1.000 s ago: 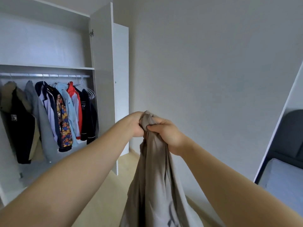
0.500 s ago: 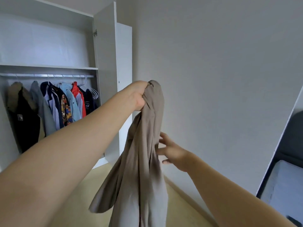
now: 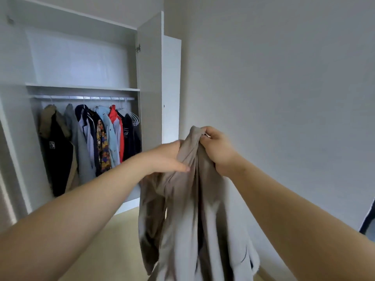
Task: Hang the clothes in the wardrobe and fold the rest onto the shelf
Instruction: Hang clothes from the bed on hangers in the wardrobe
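Holding taupe garment | left grip and right grip both clenched on its top | wardrobe: jackets hang on rail

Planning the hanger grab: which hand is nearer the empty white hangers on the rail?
Left. The left hand is below and right of the hangers; the right hand is farther right, gripping the beige garment.

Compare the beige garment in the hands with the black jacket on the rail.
The beige garment is gripped by the left hand and right hand, outside the wardrobe; the black jacket hangs from the rail. The beige garment is bunched and twisted; the black jacket hangs straight. One is pale, the other dark. Both hang down unfolded.
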The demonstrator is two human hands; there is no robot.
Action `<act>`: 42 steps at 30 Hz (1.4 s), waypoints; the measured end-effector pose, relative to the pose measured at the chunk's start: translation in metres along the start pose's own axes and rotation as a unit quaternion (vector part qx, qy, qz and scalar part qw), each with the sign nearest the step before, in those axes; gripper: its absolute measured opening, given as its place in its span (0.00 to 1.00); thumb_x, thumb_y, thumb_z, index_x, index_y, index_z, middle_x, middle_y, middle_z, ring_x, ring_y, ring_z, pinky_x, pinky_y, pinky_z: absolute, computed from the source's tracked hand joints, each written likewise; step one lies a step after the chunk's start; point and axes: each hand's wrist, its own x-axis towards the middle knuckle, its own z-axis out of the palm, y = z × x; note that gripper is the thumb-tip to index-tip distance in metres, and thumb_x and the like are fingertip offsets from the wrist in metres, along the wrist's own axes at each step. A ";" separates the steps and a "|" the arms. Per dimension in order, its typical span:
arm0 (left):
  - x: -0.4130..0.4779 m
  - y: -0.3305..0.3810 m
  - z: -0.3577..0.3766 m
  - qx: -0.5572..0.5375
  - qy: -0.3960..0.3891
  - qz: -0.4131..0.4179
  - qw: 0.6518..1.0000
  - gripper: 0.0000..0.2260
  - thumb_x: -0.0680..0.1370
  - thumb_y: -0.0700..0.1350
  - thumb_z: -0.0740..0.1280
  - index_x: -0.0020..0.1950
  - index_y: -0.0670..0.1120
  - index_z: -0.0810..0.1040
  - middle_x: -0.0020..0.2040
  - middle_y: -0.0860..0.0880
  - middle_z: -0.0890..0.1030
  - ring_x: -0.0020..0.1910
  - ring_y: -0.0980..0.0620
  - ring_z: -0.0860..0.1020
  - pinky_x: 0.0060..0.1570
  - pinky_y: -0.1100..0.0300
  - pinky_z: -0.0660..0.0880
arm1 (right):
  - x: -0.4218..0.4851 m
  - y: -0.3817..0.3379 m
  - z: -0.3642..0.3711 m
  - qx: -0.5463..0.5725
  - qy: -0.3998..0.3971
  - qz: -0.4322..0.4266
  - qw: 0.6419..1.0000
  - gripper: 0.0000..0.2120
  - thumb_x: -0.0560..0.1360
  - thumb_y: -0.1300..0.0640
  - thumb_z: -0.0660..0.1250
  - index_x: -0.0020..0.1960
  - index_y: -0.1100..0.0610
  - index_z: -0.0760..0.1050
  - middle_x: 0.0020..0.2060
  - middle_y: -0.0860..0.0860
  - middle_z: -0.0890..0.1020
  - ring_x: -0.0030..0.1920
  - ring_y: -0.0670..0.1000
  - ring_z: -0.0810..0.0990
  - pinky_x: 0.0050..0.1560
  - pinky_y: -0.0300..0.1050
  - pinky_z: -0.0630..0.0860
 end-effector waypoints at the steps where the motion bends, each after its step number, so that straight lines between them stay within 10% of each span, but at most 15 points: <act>1: 0.006 -0.003 0.005 0.017 0.062 -0.011 0.998 0.15 0.74 0.43 0.68 0.60 0.42 0.75 0.54 0.46 0.79 0.51 0.49 0.76 0.48 0.62 0.71 | 0.000 -0.003 0.003 0.012 -0.011 -0.005 1.000 0.13 0.78 0.64 0.58 0.39 0.53 0.75 0.36 0.48 0.80 0.37 0.47 0.78 0.42 0.40 0.77; 3: 0.010 -0.003 0.004 -0.121 0.191 -0.058 0.972 0.04 0.76 0.36 0.63 0.45 0.39 0.77 0.41 0.42 0.77 0.38 0.48 0.74 0.37 0.61 0.66 | -0.002 -0.003 0.003 0.052 -0.033 0.004 0.998 0.11 0.78 0.61 0.61 0.39 0.53 0.75 0.34 0.49 0.80 0.36 0.47 0.78 0.40 0.40 0.77; 7: 0.019 0.004 -0.008 -0.478 0.209 -0.045 0.852 0.15 0.78 0.28 0.53 0.43 0.42 0.75 0.39 0.44 0.77 0.36 0.50 0.75 0.37 0.62 0.74 | -0.010 0.018 -0.014 0.200 -0.062 0.108 0.972 0.05 0.79 0.55 0.61 0.54 0.49 0.72 0.37 0.52 0.80 0.30 0.49 0.76 0.34 0.42 0.73; 12: 0.026 0.028 -0.012 -0.590 0.187 -0.044 0.784 0.13 0.79 0.31 0.54 0.45 0.42 0.76 0.38 0.44 0.77 0.36 0.49 0.75 0.39 0.59 0.74 | -0.032 0.050 -0.032 -0.071 -0.093 0.123 0.985 0.28 0.72 0.68 0.66 0.65 0.47 0.62 0.49 0.47 0.74 0.44 0.41 0.74 0.29 0.25 0.71; 16: 0.029 0.038 -0.012 -0.589 0.160 -0.045 0.791 0.12 0.79 0.32 0.57 0.42 0.44 0.75 0.37 0.45 0.77 0.36 0.49 0.75 0.40 0.58 0.74 | -0.032 0.053 -0.027 -0.149 -0.051 0.121 0.980 0.14 0.73 0.64 0.68 0.58 0.57 0.73 0.47 0.49 0.79 0.51 0.50 0.78 0.47 0.37 0.75; 19: 0.029 0.029 -0.020 -0.579 0.198 -0.043 0.790 0.13 0.79 0.31 0.55 0.40 0.44 0.75 0.37 0.45 0.76 0.36 0.49 0.75 0.40 0.58 0.74 | -0.027 0.050 -0.032 -0.123 -0.014 0.109 0.986 0.05 0.77 0.60 0.64 0.50 0.59 0.77 0.39 0.49 0.78 0.39 0.47 0.76 0.39 0.36 0.73; 23: 0.025 0.011 -0.032 -0.500 0.259 -0.052 0.825 0.14 0.79 0.32 0.54 0.47 0.44 0.77 0.38 0.47 0.79 0.36 0.51 0.77 0.41 0.59 0.76 | -0.024 0.044 -0.028 -0.052 0.025 0.086 0.995 0.16 0.80 0.54 0.60 0.33 0.56 0.68 0.32 0.51 0.73 0.33 0.48 0.70 0.30 0.36 0.67; 28: 0.013 0.000 -0.046 -0.527 0.274 -0.071 0.801 0.13 0.80 0.36 0.59 0.38 0.47 0.76 0.26 0.51 0.78 0.26 0.53 0.76 0.26 0.67 0.73 | -0.020 0.030 -0.014 0.062 0.008 0.076 0.995 0.16 0.80 0.50 0.60 0.37 0.56 0.75 0.30 0.45 0.81 0.31 0.42 0.79 0.30 0.29 0.74; 31: 0.012 0.005 -0.054 -0.563 0.275 -0.081 0.775 0.10 0.79 0.36 0.60 0.40 0.44 0.76 0.34 0.47 0.79 0.31 0.51 0.76 0.38 0.61 0.76 | -0.024 0.030 -0.016 0.038 -0.102 0.051 0.993 0.09 0.75 0.51 0.67 0.40 0.55 0.79 0.34 0.43 0.84 0.35 0.41 0.82 0.35 0.31 0.76; 37: 0.016 0.016 -0.062 -0.602 0.269 -0.064 0.749 0.15 0.79 0.37 0.61 0.65 0.38 0.73 0.61 0.40 0.76 0.59 0.44 0.76 0.62 0.50 0.72 | -0.039 0.053 -0.032 -0.369 -0.267 0.167 0.874 0.11 0.68 0.57 0.74 0.49 0.59 0.79 0.44 0.52 0.81 0.45 0.50 0.79 0.46 0.40 0.75; 39: 0.016 0.013 -0.060 -0.599 0.268 -0.058 0.752 0.15 0.79 0.37 0.60 0.66 0.39 0.73 0.61 0.40 0.77 0.57 0.44 0.77 0.60 0.51 0.74 | -0.039 0.060 -0.036 -0.433 -0.206 0.137 0.867 0.06 0.71 0.57 0.70 0.44 0.57 0.75 0.41 0.52 0.77 0.42 0.51 0.74 0.39 0.40 0.70; 42: 0.013 0.001 -0.062 -0.594 0.310 -0.055 0.740 0.12 0.79 0.34 0.58 0.60 0.42 0.76 0.51 0.41 0.79 0.45 0.44 0.79 0.54 0.50 0.77 | -0.037 0.063 -0.043 -0.303 -0.032 0.116 0.945 0.08 0.74 0.59 0.65 0.39 0.55 0.68 0.35 0.50 0.72 0.35 0.49 0.69 0.29 0.39 0.65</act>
